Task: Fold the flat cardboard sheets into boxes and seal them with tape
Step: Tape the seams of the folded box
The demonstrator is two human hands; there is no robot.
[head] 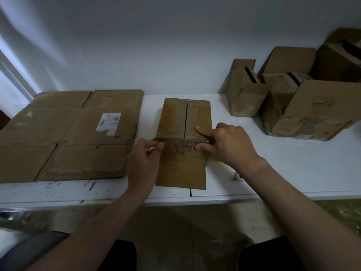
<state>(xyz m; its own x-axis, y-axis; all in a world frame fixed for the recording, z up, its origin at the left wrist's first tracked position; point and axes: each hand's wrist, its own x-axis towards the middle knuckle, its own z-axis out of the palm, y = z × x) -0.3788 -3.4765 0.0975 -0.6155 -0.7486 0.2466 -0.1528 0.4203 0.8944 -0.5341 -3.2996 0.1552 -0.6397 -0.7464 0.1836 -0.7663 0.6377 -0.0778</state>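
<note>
A small cardboard box (182,118) stands in the middle of the white table (273,165), its two top flaps closed with a seam down the middle. A strip of clear tape (181,140) runs across the box's near top edge. My left hand (144,155) pinches the tape's left end at the box's left corner. My right hand (224,143) holds the right end, with its index finger pressing on the right flap. A front flap of the box lies flat on the table towards me.
A large flat cardboard sheet (64,137) with a white label lies at the left. Several folded boxes (293,98) stand piled at the back right. A small whitish object (237,176) sits by my right wrist. The table's front edge is close to me.
</note>
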